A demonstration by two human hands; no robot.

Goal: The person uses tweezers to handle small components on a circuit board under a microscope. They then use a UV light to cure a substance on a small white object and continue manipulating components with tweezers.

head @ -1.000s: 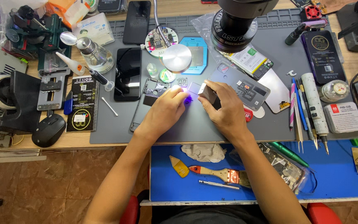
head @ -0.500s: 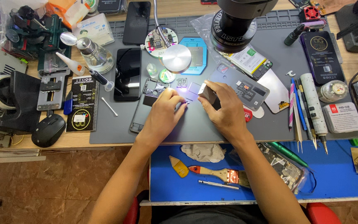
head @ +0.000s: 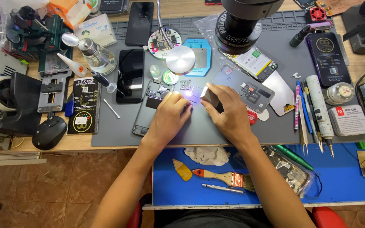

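My left hand rests on the grey work mat, fingertips pressed down beside a small square metal piece lit by a violet glow. My right hand grips a small dark lamp and points it at that piece. An opened phone frame lies just left of my left hand. A small chip plate sits just beyond the lit piece.
A microscope head hangs over the mat's far side, with a round lamp disc beside it. A black phone, a phone back panel, tweezers and pens lie around. A brush lies on the blue tray.
My left hand has slid a little to the left and its fingers have spread flatter on the mat. The right hand holds the lamp in nearly the same place.
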